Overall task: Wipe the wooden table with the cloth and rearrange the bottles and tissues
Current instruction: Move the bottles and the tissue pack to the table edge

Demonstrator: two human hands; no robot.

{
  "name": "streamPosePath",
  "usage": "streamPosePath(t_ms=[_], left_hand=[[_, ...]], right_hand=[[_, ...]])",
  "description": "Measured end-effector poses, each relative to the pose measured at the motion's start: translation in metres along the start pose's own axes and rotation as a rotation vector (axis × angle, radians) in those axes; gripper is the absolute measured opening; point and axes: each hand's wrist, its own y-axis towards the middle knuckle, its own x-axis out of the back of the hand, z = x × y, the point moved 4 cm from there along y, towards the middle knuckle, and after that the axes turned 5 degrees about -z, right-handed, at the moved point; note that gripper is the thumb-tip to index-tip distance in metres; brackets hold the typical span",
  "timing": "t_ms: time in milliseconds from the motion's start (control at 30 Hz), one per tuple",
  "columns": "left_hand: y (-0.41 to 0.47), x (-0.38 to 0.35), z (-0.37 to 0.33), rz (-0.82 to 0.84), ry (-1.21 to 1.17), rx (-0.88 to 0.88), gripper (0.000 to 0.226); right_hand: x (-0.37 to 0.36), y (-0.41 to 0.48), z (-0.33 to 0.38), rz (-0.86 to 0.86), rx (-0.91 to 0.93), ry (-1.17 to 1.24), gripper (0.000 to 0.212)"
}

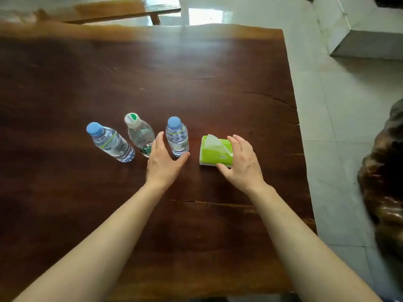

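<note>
Three clear water bottles stand in a row on the dark wooden table [196,68]: a blue-capped bottle [111,142] at the left, a white-and-green-capped bottle [139,132] in the middle, and another blue-capped bottle [177,137] at the right. My left hand [163,162] is open, its fingers spread around the base of the right bottle without clasping it. A green tissue pack [212,152] with a white tissue sticking out lies to the right. My right hand [242,162] has thumb and fingers closed on the pack's right end. No cloth is in view.
The table's right edge runs beside a pale tiled floor [340,127]. A dark carved wooden object [386,182] stands off the right edge. A wooden bench [113,9] lies beyond the far edge, and a grey step [368,44] is at the upper right.
</note>
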Motion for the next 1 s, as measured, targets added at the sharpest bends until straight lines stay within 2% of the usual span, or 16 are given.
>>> streamPosePath(t_ms=[100,333,433,667,867,1000], left_hand=[[0.02,-0.01,0.0,-0.057,-0.053,0.012,0.096],[0.046,-0.024,0.005,-0.122,-0.063,-0.001,0.065],[0.047,-0.025,0.007,-0.134,-0.041,-0.013,0.058],[0.047,-0.019,0.002,-0.143,-0.004,-0.06,0.054],[0.044,-0.022,-0.027,-0.089,-0.023,-0.191,0.059],[0.03,-0.038,-0.054,-0.016,-0.039,-0.274,0.057]], right_hand=[[-0.017,0.027,-0.012,0.132,0.051,-0.057,0.097],[-0.053,0.062,-0.029,0.404,0.133,-0.162,0.113],[-0.065,0.063,-0.032,0.461,0.158,-0.209,0.111],[-0.064,0.061,-0.033,0.282,0.126,-0.186,0.077],[-0.041,0.026,-0.043,0.105,-0.029,-0.141,0.067],[-0.013,-0.02,-0.058,-0.047,-0.23,-0.08,0.066]])
